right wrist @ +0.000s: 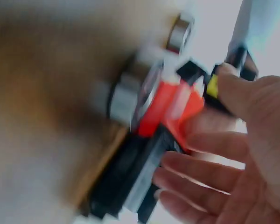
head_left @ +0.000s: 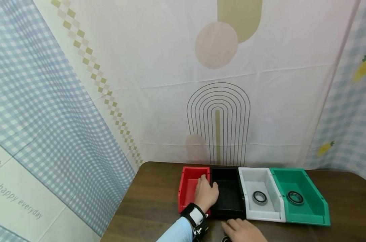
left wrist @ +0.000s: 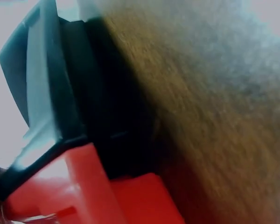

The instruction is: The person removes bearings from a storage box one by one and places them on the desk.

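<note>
My left hand (head_left: 206,193) reaches over the wall between the red bin (head_left: 187,191) and the black bin (head_left: 229,198). Its fingers lie on the red side, and the thumb stands apart toward the black side. What the fingertips touch is hidden. Close to the table's front, my right hand (head_left: 243,230) has its fingers loosely spread beside a ball bearing (head_left: 226,239). In the blurred right wrist view, that hand (right wrist: 224,172) shows relaxed fingers with nothing gripped. A bearing (right wrist: 126,100) and another bearing (right wrist: 179,33) stand before the bins there.
A white bin (head_left: 266,213) holds one bearing (head_left: 259,198), and the green bin (head_left: 310,210) beside it holds another bearing (head_left: 295,198). The bins form a row along the back of the brown wooden table (head_left: 149,198). A patterned cloth (head_left: 158,117) hangs behind.
</note>
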Action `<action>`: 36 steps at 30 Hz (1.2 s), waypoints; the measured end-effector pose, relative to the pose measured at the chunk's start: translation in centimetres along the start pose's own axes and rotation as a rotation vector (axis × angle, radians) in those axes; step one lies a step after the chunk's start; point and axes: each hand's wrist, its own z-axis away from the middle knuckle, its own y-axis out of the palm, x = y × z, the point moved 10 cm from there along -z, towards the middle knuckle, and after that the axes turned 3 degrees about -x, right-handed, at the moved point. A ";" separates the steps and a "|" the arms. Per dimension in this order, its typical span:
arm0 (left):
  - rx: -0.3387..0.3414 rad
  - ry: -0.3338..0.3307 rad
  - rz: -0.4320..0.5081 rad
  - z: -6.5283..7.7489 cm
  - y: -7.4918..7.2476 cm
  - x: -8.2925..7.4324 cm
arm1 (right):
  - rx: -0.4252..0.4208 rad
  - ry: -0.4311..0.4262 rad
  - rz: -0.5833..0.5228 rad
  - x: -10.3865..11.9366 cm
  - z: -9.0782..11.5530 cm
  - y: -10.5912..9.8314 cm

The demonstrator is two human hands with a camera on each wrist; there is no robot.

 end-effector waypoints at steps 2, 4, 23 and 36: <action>0.005 0.011 0.004 0.3 -0.2 -0.1 | -0.024 0.044 -0.011 -0.9 0.1 -1.7; 0.006 0.031 0.011 0.8 -0.5 -0.4 | -0.017 0.140 -0.026 -2.1 0.2 -3.2; 0.141 0.110 0.060 8.8 -7.0 -1.3 | -0.214 0.490 0.033 -13.4 9.1 -6.9; 0.167 0.101 0.088 9.5 -6.4 -1.2 | -0.175 0.557 0.043 -14.8 10.1 -6.7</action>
